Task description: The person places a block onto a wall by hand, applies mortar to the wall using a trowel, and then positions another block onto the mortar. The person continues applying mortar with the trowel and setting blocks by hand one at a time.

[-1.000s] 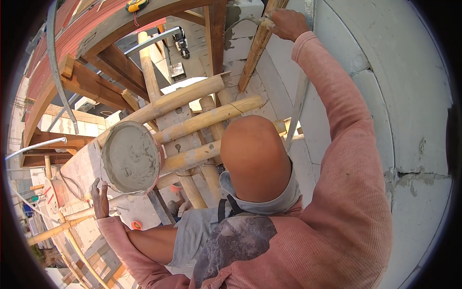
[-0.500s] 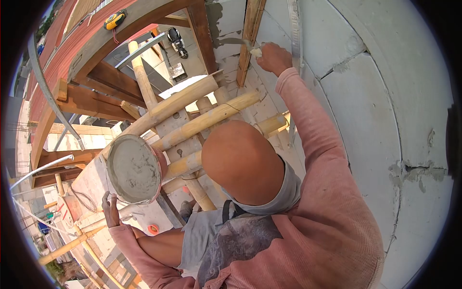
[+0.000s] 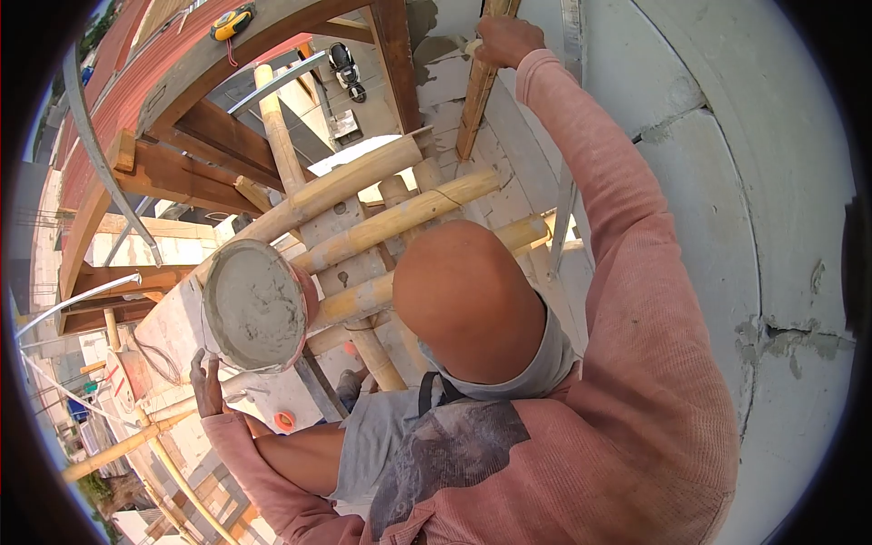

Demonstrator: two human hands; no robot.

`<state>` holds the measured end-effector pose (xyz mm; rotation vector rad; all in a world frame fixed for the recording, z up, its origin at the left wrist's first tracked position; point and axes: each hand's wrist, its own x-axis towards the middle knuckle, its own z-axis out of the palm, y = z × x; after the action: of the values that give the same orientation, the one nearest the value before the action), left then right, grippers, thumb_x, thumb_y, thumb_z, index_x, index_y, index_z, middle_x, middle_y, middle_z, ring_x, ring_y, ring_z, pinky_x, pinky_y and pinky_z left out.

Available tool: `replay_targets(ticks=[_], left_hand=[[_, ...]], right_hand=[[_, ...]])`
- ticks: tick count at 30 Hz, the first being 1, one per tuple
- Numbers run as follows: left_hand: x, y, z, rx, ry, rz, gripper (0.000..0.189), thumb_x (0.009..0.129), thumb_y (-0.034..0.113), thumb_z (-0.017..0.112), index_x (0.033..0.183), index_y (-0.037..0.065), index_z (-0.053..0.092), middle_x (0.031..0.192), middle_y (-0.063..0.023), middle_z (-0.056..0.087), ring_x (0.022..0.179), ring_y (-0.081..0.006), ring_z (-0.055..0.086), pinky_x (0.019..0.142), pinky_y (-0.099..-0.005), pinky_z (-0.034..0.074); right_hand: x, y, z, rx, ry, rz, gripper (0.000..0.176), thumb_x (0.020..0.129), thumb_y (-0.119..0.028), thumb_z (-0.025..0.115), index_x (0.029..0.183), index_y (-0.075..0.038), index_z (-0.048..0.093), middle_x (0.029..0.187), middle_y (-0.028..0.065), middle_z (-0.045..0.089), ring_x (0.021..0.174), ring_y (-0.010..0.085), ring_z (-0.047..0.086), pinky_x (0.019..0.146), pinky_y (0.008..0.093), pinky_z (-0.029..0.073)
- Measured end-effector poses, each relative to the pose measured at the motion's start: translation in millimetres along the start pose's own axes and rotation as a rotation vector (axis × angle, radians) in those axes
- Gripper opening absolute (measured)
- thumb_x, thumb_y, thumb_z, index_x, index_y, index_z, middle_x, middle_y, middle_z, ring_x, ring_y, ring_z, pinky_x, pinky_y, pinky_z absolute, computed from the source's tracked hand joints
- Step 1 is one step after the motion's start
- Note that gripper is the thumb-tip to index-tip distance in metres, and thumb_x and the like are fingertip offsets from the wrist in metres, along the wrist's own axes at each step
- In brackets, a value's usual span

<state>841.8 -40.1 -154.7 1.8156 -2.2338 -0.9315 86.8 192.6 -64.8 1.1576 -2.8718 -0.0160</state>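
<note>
At the top, my right hand (image 3: 509,42) is wrapped round the pale handle (image 3: 473,48) of a tool, beside an upright wooden post and the block wall. The tool's blade cannot be made out clearly; wet grey mortar (image 3: 440,49) marks the wall to its left. My left hand (image 3: 207,386) is at the lower left with its fingers raised and apart, near the lower rim of a round bucket (image 3: 254,307) of grey mortar. Nothing shows in that hand. The bucket rests beside bamboo poles (image 3: 400,222).
My bare knee (image 3: 468,300) is bent over the bamboo scaffold. Large grey blocks (image 3: 672,218) form the wall on the right. A yellow tape measure (image 3: 232,23) lies on the curved ledge at the upper left. A scooter (image 3: 346,71) stands far below.
My right hand has moved up with the tool, and the grey blade seen before no longer shows clearly. My left hand stays by the bucket with its fingers more upright. The view has shifted slightly.
</note>
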Motion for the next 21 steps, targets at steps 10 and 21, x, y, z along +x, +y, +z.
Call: replay_targets(ticks=[10,21], left_hand=[[5,6,4,0.077,0.033,0.040,0.069,0.099,0.050,0.058,0.146,0.002,0.048,0.149,-0.0254,0.045,0.133,-0.0451,0.045,0.113,-0.0485,0.036],[9,1,5,0.089,0.047,0.056,0.069,0.099,0.053,0.057,0.146,0.004,0.048,0.147,-0.0257,0.045,0.133,-0.0421,0.045,0.113,-0.0474,0.035]], right_hand=[[31,39,-58,0.107,0.118,-0.138,0.050,0.077,-0.048,0.074,0.097,-0.003,0.075,0.104,0.0239,0.072,0.097,0.0391,0.071,0.082,0.0470,0.056],[-37,34,-115,0.114,0.120,0.016,0.048,0.085,-0.047,0.072,0.115,-0.010,0.073,0.114,0.0175,0.072,0.108,0.0346,0.069,0.091,0.0470,0.054]])
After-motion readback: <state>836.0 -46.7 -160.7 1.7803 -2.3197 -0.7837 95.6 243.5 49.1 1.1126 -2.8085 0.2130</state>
